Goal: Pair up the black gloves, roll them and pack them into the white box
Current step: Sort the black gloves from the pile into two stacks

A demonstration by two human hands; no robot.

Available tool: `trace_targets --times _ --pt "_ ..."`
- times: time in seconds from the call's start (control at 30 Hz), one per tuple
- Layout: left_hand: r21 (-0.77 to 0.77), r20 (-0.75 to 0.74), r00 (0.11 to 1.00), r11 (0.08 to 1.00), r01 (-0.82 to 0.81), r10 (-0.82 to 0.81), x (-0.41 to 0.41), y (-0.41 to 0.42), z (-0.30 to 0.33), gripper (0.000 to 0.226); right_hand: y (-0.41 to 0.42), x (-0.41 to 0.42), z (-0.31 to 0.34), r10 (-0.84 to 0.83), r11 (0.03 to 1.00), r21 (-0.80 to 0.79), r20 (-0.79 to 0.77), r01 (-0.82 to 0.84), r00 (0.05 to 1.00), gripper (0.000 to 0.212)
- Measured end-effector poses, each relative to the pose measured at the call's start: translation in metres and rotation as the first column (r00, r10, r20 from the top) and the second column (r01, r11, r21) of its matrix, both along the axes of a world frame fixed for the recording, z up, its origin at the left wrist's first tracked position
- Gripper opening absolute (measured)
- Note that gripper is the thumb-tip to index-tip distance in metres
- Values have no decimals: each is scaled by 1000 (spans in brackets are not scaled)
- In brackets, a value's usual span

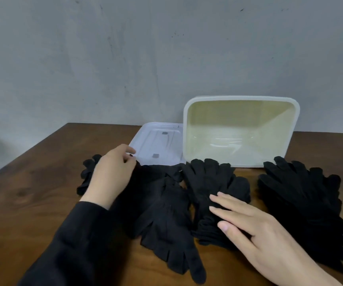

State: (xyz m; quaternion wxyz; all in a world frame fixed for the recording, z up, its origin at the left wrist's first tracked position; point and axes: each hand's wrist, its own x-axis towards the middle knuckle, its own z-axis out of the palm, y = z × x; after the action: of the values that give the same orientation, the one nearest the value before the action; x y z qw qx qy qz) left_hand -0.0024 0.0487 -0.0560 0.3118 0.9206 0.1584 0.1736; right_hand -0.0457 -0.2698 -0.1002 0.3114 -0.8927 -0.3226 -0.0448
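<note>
Several black gloves lie across the brown table. One stack (214, 182) sits in the middle, a bigger pile (302, 203) at the right, and a loose glove (172, 230) points its fingers toward me. My left hand (110, 172) pinches the black fabric of a glove (143, 172) near the lid, fingers curled. My right hand (255, 228) rests flat with straight fingers on the middle stack. The white box (189, 112) leans against the wall behind the gloves, its open, empty inside facing me.
The white lid (158, 145) lies flat on the table left of the box, just behind my left hand. The wooden table (32, 182) has its left edge near the left gloves. A grey wall stands close behind.
</note>
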Motion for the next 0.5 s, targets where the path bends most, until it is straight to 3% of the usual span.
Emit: trace_targets --times 0.1,0.23,0.37,0.5 --pt "7 -36 999 1000 20 -20 -8 15 -6 15 0 0 0 -8 1000 29 -16 9 1000 49" --pt "98 -116 971 971 219 -208 -16 1 -4 11 1 -1 0 -25 997 74 -32 27 999 48" --pt "121 -265 882 894 432 -390 -23 -18 2 29 2 -2 0 -33 996 79 -34 35 999 45" --pt "276 -412 825 810 518 -387 -20 -42 -6 55 1 -3 2 -33 996 86 -53 38 998 46"
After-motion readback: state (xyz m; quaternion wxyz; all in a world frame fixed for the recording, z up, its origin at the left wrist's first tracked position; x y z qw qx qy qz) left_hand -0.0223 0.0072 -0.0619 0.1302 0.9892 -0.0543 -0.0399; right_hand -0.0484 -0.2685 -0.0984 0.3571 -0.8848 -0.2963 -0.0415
